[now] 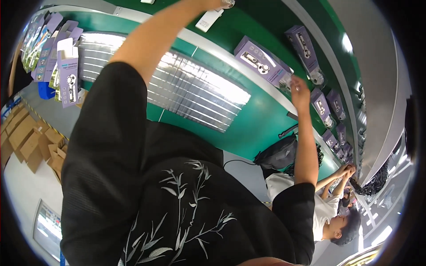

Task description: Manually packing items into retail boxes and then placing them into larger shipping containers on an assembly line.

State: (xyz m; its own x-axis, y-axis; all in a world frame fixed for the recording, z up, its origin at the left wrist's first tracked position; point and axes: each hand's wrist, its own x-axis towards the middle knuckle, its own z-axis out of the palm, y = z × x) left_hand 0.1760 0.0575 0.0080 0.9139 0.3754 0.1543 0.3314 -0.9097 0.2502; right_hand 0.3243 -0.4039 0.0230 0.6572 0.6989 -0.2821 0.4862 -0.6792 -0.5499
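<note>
"Purple and white, that box [262, 62]: why does it lie along the near rail [133, 16] of the green belt [266, 26]?"

"Its end with the clear bag [285, 81] poking out faces the right hand [299, 93], which likely puts the bag within easy reach."

"Is that hand gripping?"

"Its fingers curl in and seem to pinch the bag. A fingertip hold would suit thin, slippery film, I think."

"And the left hand [213, 3]?"

"Stretched out to the top edge, past a white card [208, 20]. Something clear and shiny shows at the fingers, but the frame cuts the hand off, so I can't tell whether it pinches or spreads."

"Why the others beyond?"

"More boxes [304, 46] lie past the right hand, some with clear bags at their ends too; a shared facing probably makes each one equally handy."

"And the cartons [69, 80] at far left?"

"They're packed close, flaps up, perhaps so they lift off easily. The silver sheet [195, 88] lies flat on the table [242, 137], nearer the body."
</note>
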